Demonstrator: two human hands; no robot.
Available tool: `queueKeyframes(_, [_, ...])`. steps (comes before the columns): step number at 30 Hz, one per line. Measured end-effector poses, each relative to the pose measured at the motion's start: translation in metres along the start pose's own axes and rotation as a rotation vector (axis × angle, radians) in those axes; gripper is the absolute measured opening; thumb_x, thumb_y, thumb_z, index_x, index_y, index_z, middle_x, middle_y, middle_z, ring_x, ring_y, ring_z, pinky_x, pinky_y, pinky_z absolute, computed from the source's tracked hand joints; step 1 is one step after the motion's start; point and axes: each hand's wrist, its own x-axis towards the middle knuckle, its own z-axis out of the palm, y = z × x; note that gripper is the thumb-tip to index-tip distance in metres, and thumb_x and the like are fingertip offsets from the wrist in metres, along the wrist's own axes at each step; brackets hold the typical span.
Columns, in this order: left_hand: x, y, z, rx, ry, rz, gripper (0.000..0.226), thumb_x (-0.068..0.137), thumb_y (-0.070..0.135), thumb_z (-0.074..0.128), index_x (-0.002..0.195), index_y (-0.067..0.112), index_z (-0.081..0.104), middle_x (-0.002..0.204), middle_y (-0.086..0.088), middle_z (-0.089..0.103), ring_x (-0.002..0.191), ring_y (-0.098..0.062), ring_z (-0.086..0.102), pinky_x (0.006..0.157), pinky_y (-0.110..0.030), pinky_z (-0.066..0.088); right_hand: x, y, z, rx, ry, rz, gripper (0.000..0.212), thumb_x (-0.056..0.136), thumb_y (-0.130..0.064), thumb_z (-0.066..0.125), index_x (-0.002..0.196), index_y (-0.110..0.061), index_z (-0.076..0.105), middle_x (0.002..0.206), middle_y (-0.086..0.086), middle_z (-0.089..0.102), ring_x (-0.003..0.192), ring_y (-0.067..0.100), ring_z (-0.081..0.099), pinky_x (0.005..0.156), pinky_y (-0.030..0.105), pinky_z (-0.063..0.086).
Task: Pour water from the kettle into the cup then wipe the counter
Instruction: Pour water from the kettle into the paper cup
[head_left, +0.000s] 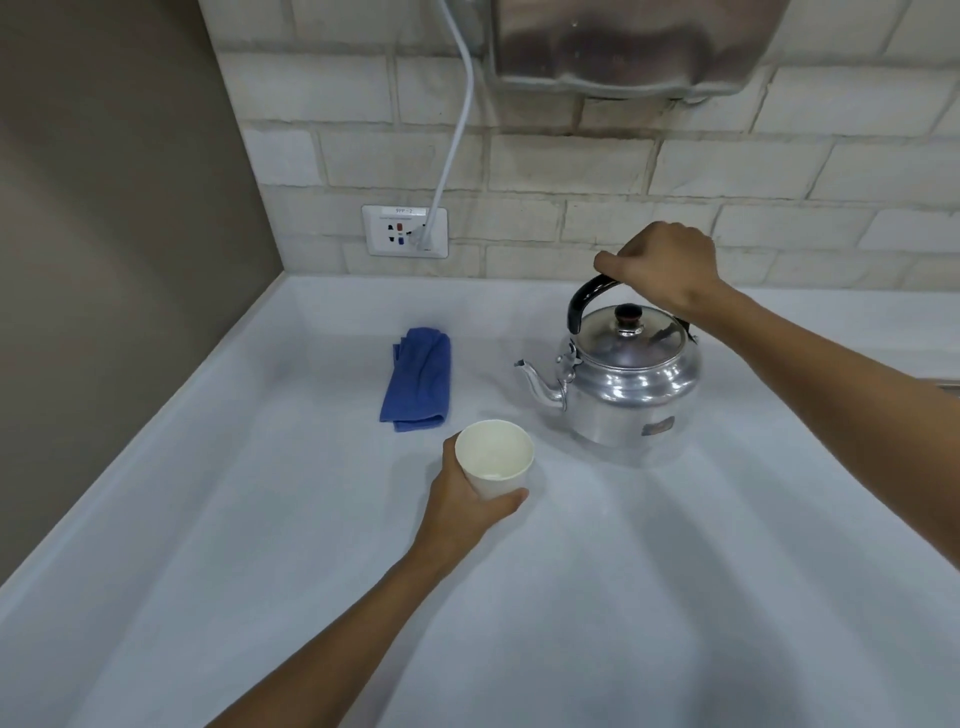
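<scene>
A shiny metal kettle (626, 384) stands upright on the white counter (675, 571), spout pointing left. My right hand (665, 267) is closed over its black arched handle from above. A white paper cup (495, 457) sits in front of the spout, and my left hand (462, 499) wraps around its lower side. The cup looks empty inside. A folded blue cloth (418, 378) lies flat on the counter, left of the kettle and behind the cup.
A wall socket (404, 231) with a white cable (457, 130) plugged in sits on the tiled back wall. A steel appliance (623, 47) hangs above the kettle. A grey side wall (104, 234) bounds the counter on the left.
</scene>
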Motion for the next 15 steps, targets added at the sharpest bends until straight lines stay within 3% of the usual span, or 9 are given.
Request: queueKeyframes(15, [-0.004, 0.006, 0.002, -0.006, 0.012, 0.007, 0.077, 0.061, 0.017, 0.083, 0.122, 0.018, 0.037, 0.109, 0.007, 0.05, 0.098, -0.011, 0.046, 0.063, 0.009, 0.033, -0.043, -0.035, -0.027, -0.257, 0.066, -0.342, 0.044, 0.069, -0.04, 0.042, 0.042, -0.013, 0.02, 0.036, 0.002, 0.015, 0.04, 0.018, 0.016, 0.046, 0.024, 0.017])
